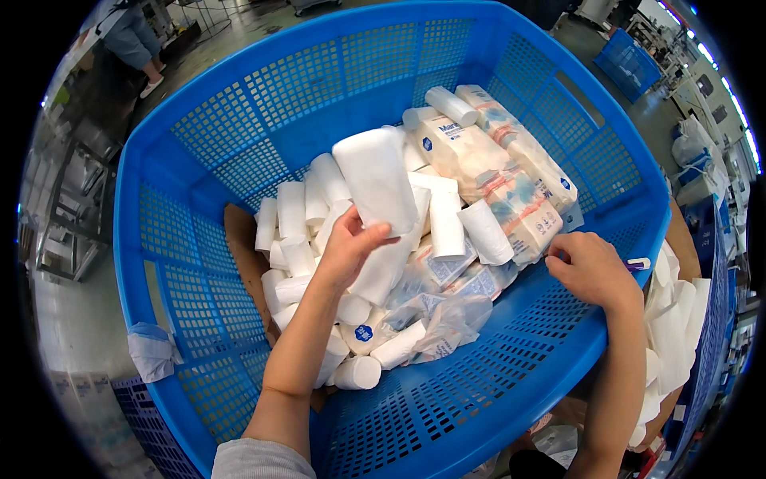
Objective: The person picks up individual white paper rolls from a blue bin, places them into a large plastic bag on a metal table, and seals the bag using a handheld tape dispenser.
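Over the basket (319, 132), left fingers (372, 237) grip a white roll (373, 172); right fingers (566, 243) curl near the rim (657, 222), grip unclear.

"Where are the hands?"

"The left hand (357, 246) grips a soft white bundle (377, 177) above rolls heaped in a large blue basket (511, 331). The right hand (586, 267) curls loosely by the basket's right side."

"What else is inside?"

"White rolls (447, 223), cream printed packs (464, 153) at right, crumpled clear plastic (451, 323) toward the front."
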Demonstrator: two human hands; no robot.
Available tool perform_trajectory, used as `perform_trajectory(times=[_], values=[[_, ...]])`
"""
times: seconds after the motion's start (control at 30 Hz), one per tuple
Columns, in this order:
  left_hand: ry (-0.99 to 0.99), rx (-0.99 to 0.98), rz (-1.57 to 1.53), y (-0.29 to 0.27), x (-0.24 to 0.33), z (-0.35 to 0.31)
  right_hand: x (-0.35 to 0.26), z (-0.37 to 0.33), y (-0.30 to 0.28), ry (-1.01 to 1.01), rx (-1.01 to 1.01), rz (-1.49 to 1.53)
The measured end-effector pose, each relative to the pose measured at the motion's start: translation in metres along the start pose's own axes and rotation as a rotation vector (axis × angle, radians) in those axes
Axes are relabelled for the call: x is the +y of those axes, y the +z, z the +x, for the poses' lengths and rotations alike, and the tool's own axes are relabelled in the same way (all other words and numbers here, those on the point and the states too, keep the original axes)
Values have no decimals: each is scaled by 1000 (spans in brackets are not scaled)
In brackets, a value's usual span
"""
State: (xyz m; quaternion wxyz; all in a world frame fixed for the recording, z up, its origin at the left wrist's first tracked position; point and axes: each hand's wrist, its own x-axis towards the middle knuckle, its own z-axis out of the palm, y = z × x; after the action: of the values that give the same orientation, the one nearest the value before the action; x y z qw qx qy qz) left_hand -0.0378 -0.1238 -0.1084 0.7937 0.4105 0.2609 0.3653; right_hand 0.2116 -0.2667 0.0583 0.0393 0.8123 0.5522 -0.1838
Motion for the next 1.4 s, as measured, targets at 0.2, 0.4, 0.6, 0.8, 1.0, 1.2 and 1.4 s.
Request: perform_trajectory(times=[0.2,0.4,0.6,0.8,1.0,1.2,1.4], values=[[-308,19,-1012,17,-5,0,1,-1,0,3,0,-4],[-302,-3,-1179,22,-5,-13,-5,-2,3,-15,5,1],[-295,-31,-1061,41,0,-7,16,1,11,-71,60,-18],[31,-397,-89,130,48,-14,0,5,2,37,6,-114],[49,-784,176,297,65,-9,24,25,55,100,889,-164],[106,-1260,452,408,53,-20,15,-19,28,-127,299,9],[262,-1000,502,277,72,51,6,0,4,11,67,-160]])
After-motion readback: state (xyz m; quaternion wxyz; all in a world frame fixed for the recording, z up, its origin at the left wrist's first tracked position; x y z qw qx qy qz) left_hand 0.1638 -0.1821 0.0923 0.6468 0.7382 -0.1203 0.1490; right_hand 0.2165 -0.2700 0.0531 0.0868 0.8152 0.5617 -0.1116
